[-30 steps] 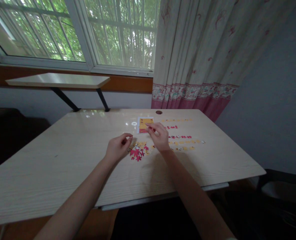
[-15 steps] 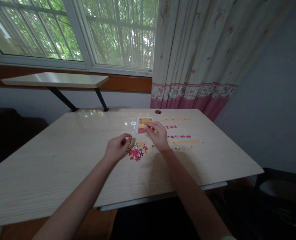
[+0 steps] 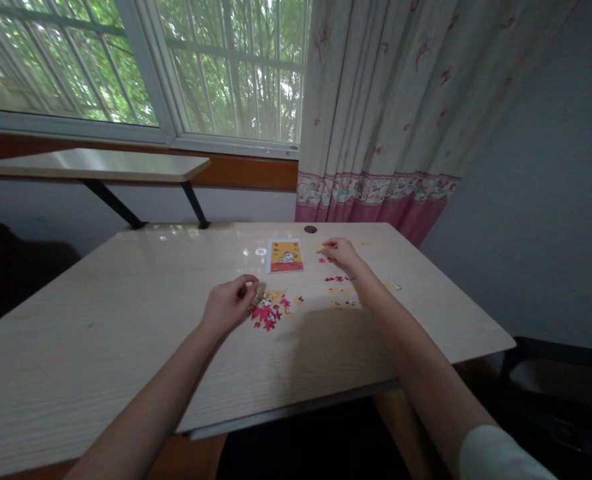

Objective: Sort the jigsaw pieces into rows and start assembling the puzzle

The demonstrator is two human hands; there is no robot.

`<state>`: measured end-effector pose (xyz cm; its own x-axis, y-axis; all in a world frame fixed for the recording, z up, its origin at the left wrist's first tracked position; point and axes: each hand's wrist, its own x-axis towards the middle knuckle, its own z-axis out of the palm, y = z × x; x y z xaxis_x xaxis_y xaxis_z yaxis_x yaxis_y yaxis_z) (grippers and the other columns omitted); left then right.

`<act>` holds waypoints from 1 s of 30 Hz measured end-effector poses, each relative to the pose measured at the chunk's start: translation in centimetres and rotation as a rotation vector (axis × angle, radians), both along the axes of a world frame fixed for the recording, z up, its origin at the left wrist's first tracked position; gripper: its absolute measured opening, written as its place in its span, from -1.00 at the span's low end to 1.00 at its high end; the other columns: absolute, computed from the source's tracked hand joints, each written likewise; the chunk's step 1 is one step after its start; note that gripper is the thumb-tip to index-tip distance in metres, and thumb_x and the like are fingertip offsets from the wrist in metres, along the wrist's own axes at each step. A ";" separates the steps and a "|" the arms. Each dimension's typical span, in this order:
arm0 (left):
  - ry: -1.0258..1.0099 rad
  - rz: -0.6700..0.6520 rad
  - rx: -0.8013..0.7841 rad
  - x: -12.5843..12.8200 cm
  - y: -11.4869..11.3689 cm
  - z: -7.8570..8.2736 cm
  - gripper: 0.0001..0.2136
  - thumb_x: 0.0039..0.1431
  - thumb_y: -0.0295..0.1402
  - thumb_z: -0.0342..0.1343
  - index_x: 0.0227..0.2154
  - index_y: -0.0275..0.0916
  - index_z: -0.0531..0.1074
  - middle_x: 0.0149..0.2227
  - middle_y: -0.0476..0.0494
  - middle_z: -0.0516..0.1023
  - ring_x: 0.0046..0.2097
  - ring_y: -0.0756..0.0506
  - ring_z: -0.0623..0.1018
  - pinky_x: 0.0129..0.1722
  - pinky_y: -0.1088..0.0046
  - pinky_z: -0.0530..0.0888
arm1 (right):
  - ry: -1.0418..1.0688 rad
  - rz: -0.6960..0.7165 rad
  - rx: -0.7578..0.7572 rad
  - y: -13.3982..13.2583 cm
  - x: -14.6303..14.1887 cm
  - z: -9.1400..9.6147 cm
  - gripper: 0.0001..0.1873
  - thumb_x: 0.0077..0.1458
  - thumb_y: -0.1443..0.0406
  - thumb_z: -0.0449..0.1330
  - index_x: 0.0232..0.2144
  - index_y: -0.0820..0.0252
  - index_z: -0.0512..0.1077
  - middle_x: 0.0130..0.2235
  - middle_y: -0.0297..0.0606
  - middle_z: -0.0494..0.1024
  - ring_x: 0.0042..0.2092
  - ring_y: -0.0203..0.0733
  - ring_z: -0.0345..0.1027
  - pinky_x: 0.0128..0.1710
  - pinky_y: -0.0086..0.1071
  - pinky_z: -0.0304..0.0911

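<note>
Jigsaw pieces are laid out on a pale wooden desk [image 3: 151, 327], seen from the worker's side. A loose pile [image 3: 266, 313] of red, yellow and white pieces is heaped near the middle, with a few strays scattered at its right edge. The left hand [image 3: 227, 303] is placed just beside the pile on its left, with the fingers curled and the thumb brought toward them; whether a piece is pinched there cannot be told. The right hand [image 3: 343, 253] is extended farther out, over the left part of the sorted rows, its thumb and fingertips drawn close together beside yellow pieces (too small at this scale for a grip to be confirmed). To the right, pieces are arranged in roughly parallel rows: a far yellow row [image 3: 367, 244], a short red row [image 3: 325, 261] partly covered by the hand, a second red row [image 3: 336, 279], and two mostly yellow rows nearer the worker, partly hidden by the right forearm [image 3: 406, 327]. A white piece [image 3: 398, 287] is seen at the right of these. A printed picture card [image 3: 287, 257], on which a white figure is shown against yellow and red, is laid flat beyond the pile, between the two hands.
</note>
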<state>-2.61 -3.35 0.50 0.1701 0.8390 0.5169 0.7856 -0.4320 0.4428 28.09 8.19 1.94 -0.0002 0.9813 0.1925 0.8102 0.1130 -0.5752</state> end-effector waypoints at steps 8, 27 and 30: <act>0.017 0.028 0.001 0.2 -0.1 0.1 -0.77 0.13 -0.21 -0.05 -0.35 -0.20 0.44 -0.65 0.08 0.35 -0.60 0.05 0.33 -0.56 0.58 0.19 | -0.167 -0.048 -0.054 1.6 0.7 -1.5 -0.76 -0.05 0.19 0.22 -0.27 0.06 0.53 -0.19 -0.24 0.56 -0.15 -0.16 0.37 -0.17 -0.36 0.18; 0.059 0.003 -0.062 0.2 0.0 0.3 -0.76 0.14 -0.21 -0.06 -0.33 -0.21 0.44 -0.63 0.04 0.38 -0.59 0.03 0.35 -0.54 0.55 0.18 | -0.147 0.375 -0.174 -5.8 -7.1 2.7 -0.88 -0.17 0.41 0.20 -0.49 0.18 0.52 -0.47 -0.29 0.54 -0.47 -0.29 0.33 -0.49 -0.47 0.13; 0.090 0.004 -0.109 0.3 -0.1 0.6 -0.75 0.13 -0.20 -0.07 -0.33 -0.21 0.44 -0.64 0.04 0.38 -0.58 0.02 0.35 -0.54 0.55 0.18 | -0.114 0.475 -0.160 -7.1 -8.9 2.2 -0.89 -0.18 0.40 0.25 -0.47 0.20 0.50 -0.47 -0.30 0.52 -0.47 -0.32 0.31 -0.50 -0.49 0.11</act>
<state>-2.32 -3.40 1.08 0.2081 0.8900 0.4056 0.8259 -0.3821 0.4146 19.18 1.09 4.16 -0.4657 0.8848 0.0127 0.7494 0.4020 -0.5262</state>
